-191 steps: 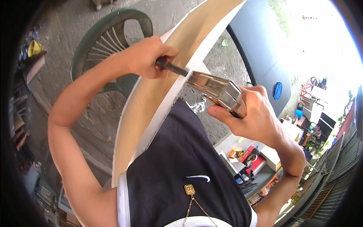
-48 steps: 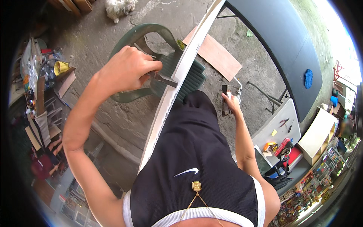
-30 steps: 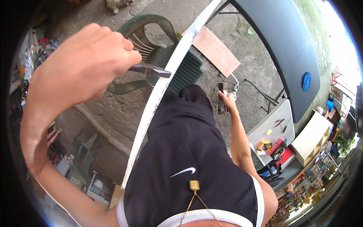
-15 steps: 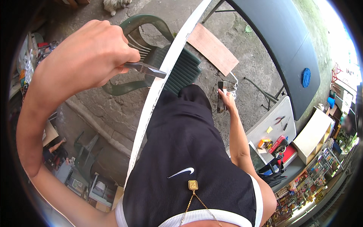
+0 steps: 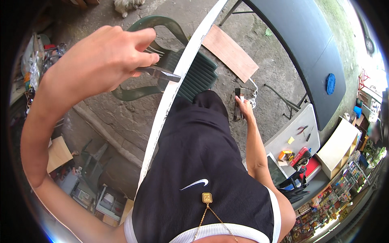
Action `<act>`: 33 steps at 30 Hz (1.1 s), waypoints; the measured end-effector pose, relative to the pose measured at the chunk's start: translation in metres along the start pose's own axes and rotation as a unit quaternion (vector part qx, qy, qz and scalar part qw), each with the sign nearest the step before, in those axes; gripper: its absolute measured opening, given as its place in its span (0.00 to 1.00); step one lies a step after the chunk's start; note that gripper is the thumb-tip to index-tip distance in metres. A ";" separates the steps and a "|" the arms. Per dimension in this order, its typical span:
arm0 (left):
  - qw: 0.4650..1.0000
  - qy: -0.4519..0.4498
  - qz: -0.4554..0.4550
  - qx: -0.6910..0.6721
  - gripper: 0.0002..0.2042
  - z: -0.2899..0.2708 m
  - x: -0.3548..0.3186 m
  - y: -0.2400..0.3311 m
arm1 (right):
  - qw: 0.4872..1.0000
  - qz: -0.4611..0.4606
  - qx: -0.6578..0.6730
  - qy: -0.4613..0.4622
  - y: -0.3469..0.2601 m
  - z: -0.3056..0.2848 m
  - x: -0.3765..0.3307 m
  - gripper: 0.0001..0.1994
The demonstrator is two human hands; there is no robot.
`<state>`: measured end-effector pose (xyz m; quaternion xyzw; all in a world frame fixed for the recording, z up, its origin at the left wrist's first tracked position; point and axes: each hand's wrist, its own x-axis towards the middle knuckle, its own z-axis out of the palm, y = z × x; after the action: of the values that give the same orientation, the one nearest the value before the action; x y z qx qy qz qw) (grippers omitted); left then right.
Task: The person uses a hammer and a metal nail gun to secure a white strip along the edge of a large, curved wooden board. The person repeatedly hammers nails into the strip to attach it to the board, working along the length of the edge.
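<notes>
Long white panel (image 5: 172, 87), seen nearly edge-on, running diagonally past the person's left side and in front of the green chair (image 5: 198, 77). The left hand (image 5: 101, 58) holds a metal tool (image 5: 164, 74) whose flat end overlaps the panel's edge; whether it touches cannot be told. One digit stands spread away from the tool, another lies just above the shank, and the remaining fingers are hidden. The right hand (image 5: 245, 108), lowered beside the right leg, has its fingers wrapped around a boxy dark tool (image 5: 237, 95). The metal tool is probably stiff, fairly weighty and somewhat slippery, best gripped at the end away from the panel. The boxy tool is likely rigid and hefty, suited to a full-palm hold. The panel looks light and somewhat flexible; its ragged right border may chip, so support at two well-separated places seems preferable.
</notes>
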<state>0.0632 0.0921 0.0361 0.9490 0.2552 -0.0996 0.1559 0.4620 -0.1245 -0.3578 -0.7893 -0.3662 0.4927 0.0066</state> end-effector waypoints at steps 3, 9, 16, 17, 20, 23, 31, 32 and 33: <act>1.000 -0.017 -0.006 -0.019 0.15 0.003 -0.008 0.000 | 1.000 -0.001 -0.002 -0.004 -0.002 0.002 0.000 0.33; 0.998 -0.058 0.004 -0.012 0.16 0.001 -0.007 -0.002 | 1.000 0.000 -0.018 -0.008 -0.001 0.002 0.000 0.33; 0.998 -0.005 0.003 -0.055 0.14 0.005 -0.009 -0.008 | 1.000 -0.003 -0.013 -0.014 0.000 0.002 0.004 0.33; 0.998 0.000 0.011 -0.060 0.14 0.007 -0.007 -0.010 | 1.000 -0.007 -0.018 -0.012 0.005 0.003 0.006 0.33; 0.998 0.010 0.025 -0.059 0.13 0.008 -0.003 -0.010 | 0.999 -0.021 -0.025 0.005 0.013 0.008 0.010 0.34; 0.999 0.008 0.014 -0.031 0.12 0.005 -0.003 -0.007 | 1.000 -0.005 -0.018 -0.008 0.005 0.006 0.003 0.34; 1.000 0.014 0.007 0.014 0.09 0.003 -0.001 -0.003 | 1.000 -0.011 0.002 -0.008 0.023 0.013 0.007 0.33; 0.999 0.018 -0.004 0.034 0.09 0.002 -0.001 0.000 | 1.000 -0.014 0.004 -0.006 0.022 0.014 0.007 0.33; 0.998 0.023 -0.013 0.054 0.10 0.002 0.000 0.005 | 1.000 -0.015 0.006 -0.003 0.019 0.013 0.004 0.33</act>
<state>0.0655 0.0878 0.0358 0.9547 0.2654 -0.0931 0.0976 0.4639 -0.1407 -0.3748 -0.7824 -0.3753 0.4967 0.0174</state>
